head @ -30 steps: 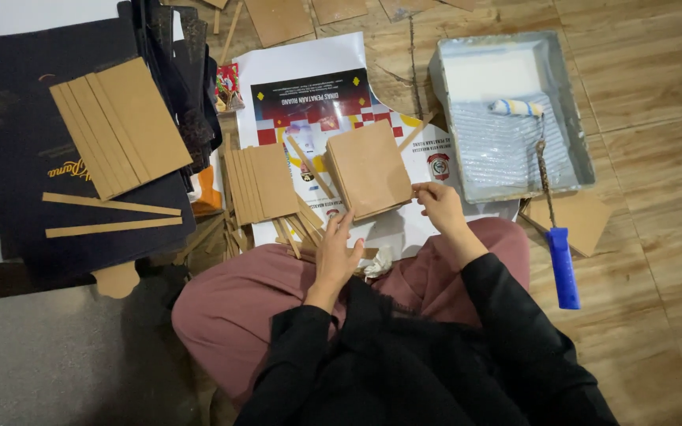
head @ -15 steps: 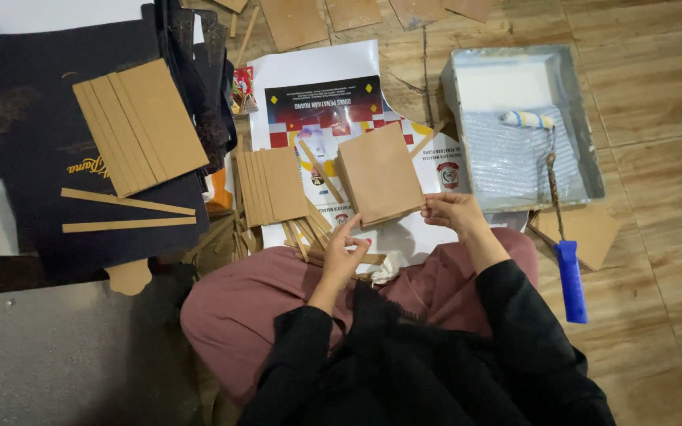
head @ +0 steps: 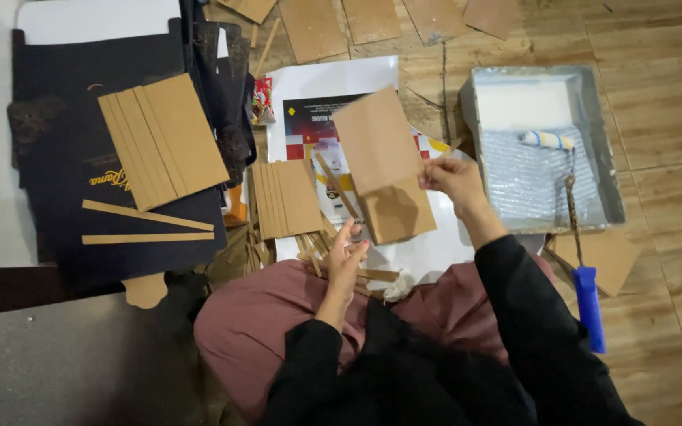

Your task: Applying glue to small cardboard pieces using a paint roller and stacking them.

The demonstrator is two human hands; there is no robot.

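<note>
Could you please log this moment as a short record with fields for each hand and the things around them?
Right hand: lifts a brown cardboard panel by its edge
Left hand: open, over thin cardboard strips on the lap
Under the panel: second cardboard piece on a printed sheet
Beside: cardboard stack
Right side: grey paint tray holding a roller with blue handle

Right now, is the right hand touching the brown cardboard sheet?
Touching. The head view shows the right hand pinching the edge of the brown cardboard sheet, holding it up.
</note>
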